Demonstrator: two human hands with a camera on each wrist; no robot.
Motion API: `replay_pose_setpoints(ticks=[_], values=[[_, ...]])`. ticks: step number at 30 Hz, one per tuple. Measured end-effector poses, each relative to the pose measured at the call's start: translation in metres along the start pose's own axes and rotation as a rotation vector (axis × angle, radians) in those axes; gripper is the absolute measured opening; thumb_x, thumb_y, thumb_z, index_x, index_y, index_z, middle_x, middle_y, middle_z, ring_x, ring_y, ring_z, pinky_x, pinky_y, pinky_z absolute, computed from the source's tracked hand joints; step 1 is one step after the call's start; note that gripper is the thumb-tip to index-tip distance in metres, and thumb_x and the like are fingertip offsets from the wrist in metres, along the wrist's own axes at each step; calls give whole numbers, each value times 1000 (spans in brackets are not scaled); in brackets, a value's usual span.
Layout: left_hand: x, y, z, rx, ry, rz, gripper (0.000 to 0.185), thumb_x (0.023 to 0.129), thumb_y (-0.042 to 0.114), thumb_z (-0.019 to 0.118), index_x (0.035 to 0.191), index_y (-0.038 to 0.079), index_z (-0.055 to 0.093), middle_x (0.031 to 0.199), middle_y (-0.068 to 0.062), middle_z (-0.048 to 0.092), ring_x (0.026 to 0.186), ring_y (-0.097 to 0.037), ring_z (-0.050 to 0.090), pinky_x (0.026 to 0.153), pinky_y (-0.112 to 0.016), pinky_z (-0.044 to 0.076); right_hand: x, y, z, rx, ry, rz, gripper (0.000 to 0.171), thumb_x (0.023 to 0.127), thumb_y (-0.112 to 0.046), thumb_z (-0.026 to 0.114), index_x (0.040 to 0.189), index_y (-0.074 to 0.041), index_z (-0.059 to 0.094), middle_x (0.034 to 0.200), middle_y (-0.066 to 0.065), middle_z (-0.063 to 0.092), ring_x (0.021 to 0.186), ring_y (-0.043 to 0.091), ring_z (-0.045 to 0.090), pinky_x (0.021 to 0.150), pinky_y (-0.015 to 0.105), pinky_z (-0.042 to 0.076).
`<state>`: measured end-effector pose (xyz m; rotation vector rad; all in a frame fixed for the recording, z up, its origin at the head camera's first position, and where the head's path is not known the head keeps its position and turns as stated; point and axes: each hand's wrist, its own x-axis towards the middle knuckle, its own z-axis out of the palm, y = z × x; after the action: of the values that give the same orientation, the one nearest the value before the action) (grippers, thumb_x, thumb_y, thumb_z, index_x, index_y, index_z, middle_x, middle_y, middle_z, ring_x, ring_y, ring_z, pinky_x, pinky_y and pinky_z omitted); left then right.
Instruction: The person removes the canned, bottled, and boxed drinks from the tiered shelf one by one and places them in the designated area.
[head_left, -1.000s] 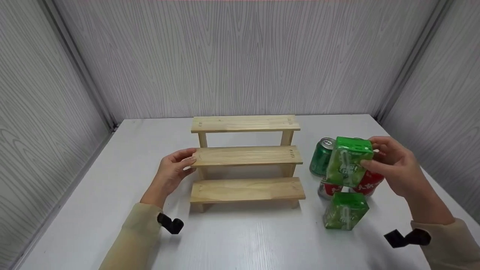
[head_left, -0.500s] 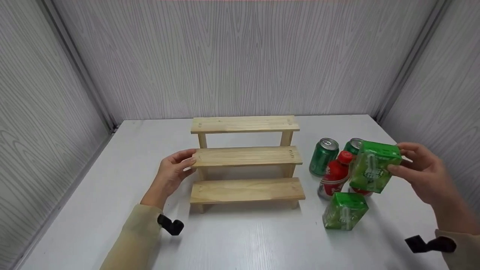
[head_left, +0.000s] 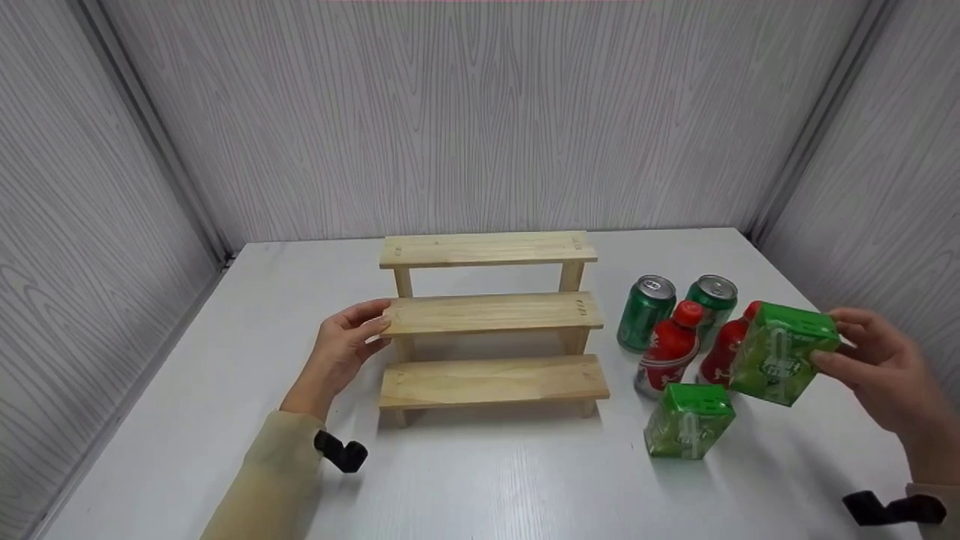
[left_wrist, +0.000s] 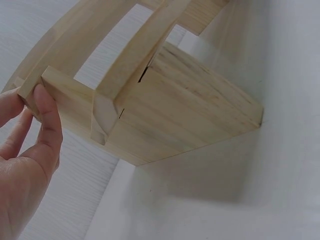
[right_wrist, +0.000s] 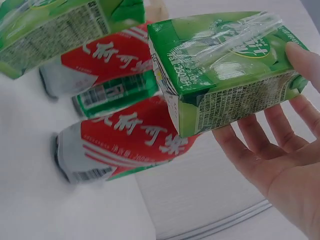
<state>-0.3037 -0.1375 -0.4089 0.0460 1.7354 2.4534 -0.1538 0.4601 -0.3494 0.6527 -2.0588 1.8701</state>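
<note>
From the head camera I see my right hand (head_left: 881, 367) gripping a green carton (head_left: 784, 352) in the air, just right of the red bottles (head_left: 670, 347). My left hand (head_left: 346, 346) pinches the wooden rack (head_left: 491, 315) — at its middle step's end.

Left wrist: the thumb (left_wrist: 47, 117) presses that edge.

Right wrist: my fingers (right_wrist: 260, 150) are curled round the carton — tilted.

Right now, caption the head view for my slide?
Right hand holds a green carton beside drinks; left hand grips the wooden rack.
</note>
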Motion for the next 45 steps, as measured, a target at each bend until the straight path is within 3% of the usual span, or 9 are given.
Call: replay_pose_setpoints(ticks=[11, 25, 32, 45], values=[[0, -1, 0, 15, 32, -19, 43, 79, 5, 73, 119, 2, 59, 119, -10, 53, 94, -19, 57, 82, -30, 50, -24, 23, -9, -105, -2, 181, 43, 84, 21, 51, 123, 8, 43, 106, 6, 55, 87, 17, 60, 75, 25, 51], [-2, -3, -2, 7, 9, -8, 44, 80, 4, 72, 122, 0, 57, 116, -9, 53, 92, -17, 58, 80, -30, 50, -36, 45, -12, -152, -60, 310, 41, 83, 16, 56, 121, 6, 45, 109, 3, 56, 96, 12, 59, 78, 25, 50], [-1, -4, -2, 15, 20, -16, 45, 81, 4, 71, 123, -1, 56, 118, -10, 52, 95, -18, 57, 82, -31, 50, -41, 51, -17, -119, -118, 343, 41, 84, 17, 54, 121, 6, 43, 111, 2, 56, 98, 11, 57, 80, 25, 49], [0, 1, 0, -15, 1, -15, 43, 80, 3, 72, 121, 0, 58, 115, -8, 55, 93, -17, 57, 81, -30, 50, -43, 51, -32, -42, -196, 447, 40, 88, 12, 50, 124, -6, 45, 110, -2, 60, 97, 12, 58, 82, 29, 49]])
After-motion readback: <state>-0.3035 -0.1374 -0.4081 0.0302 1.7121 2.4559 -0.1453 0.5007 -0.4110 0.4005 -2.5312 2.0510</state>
